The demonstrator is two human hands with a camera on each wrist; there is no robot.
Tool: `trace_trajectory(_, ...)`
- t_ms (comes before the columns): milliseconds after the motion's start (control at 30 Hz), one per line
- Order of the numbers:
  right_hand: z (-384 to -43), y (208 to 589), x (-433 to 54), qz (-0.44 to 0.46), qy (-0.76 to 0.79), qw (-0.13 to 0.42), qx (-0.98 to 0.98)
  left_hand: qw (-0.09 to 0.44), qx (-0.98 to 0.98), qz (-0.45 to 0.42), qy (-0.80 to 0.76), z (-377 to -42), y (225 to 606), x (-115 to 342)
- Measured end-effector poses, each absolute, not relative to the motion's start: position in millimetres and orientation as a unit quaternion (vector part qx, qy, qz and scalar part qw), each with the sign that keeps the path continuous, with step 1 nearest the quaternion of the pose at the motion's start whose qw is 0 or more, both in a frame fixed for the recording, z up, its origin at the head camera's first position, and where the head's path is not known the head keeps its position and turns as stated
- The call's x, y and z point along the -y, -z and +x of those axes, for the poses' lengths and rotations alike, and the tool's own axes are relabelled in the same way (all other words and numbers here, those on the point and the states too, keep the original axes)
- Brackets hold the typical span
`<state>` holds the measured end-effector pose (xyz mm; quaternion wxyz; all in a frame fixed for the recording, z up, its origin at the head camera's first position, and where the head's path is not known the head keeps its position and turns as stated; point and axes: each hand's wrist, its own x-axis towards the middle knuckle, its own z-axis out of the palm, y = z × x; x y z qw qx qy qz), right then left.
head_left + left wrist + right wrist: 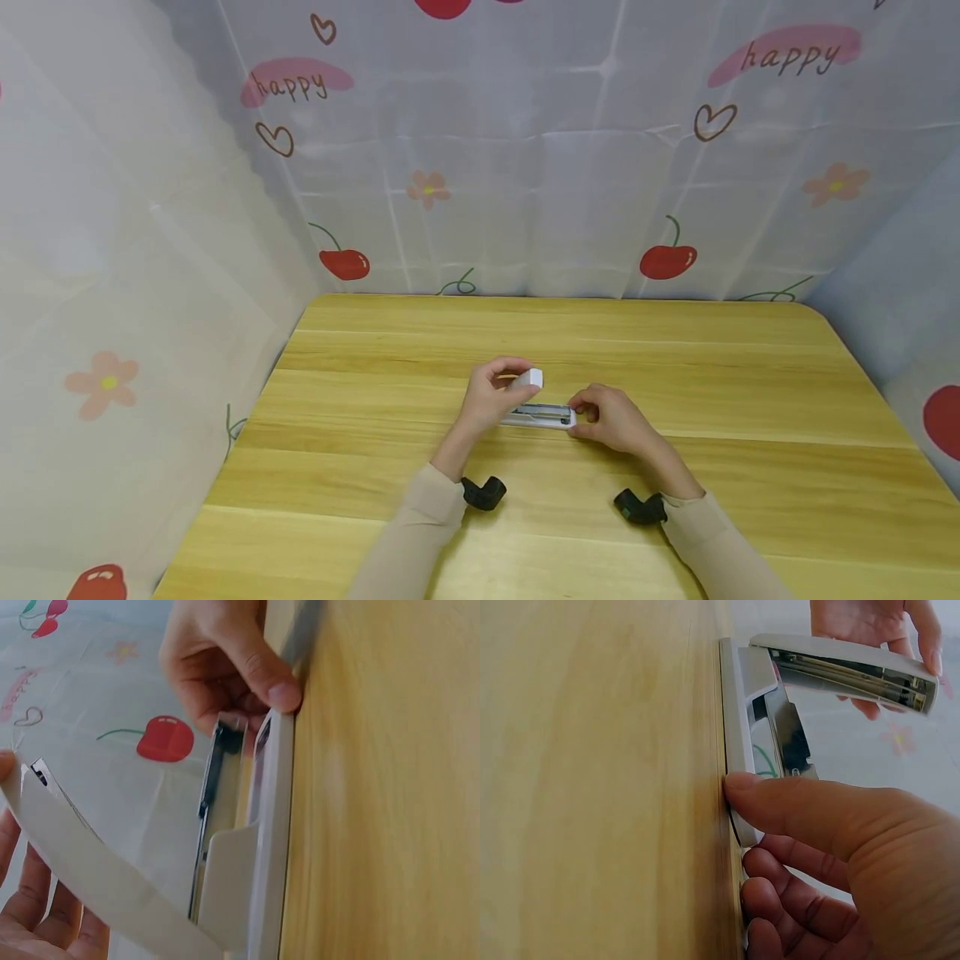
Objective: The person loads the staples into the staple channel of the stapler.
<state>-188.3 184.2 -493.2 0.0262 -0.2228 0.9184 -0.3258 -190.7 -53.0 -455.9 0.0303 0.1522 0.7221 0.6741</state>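
Observation:
A white stapler (pixel 542 414) lies flat on the wooden table (pixel 675 367), swung open. My left hand (pixel 489 398) grips its raised top cover (pixel 529 379) by the free end, tilted up and to the left of the base. In the left wrist view the cover (pixel 82 870) stands away from the metal magazine (pixel 210 802) and the base (pixel 274 840). My right hand (pixel 609 418) pinches the base's right end and holds it on the table. The right wrist view shows its thumb (pixel 810 806) on the base (pixel 735 712), with the lifted cover (pixel 847 671) beyond.
Patterned cloth walls (pixel 540 167) with cherries and hearts close in the table on three sides. Bare wood lies all around the stapler. A black wrist camera mount (pixel 483 492) sits on each forearm.

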Motion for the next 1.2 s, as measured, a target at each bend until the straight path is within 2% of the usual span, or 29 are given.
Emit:
trace_trajectory(200,-187.4,492.6,-184.3,-0.225,0.324,0.029,-0.918,0.036,-0.752,0.154,-0.64,-187.4,461.2,35.1)
trace_trajectory(700,-187.1,494.4,-185.7,-0.231,0.323,0.022,-0.917,0.012,-0.862,0.177,-0.474,-181.8,477.3,4.1)
trace_trajectory(1200,-186.1,493.9,-187.1,-0.229,0.327,0.029,-0.916,0.018,-0.882,0.176,-0.437,-180.7,481.9,-1.1)
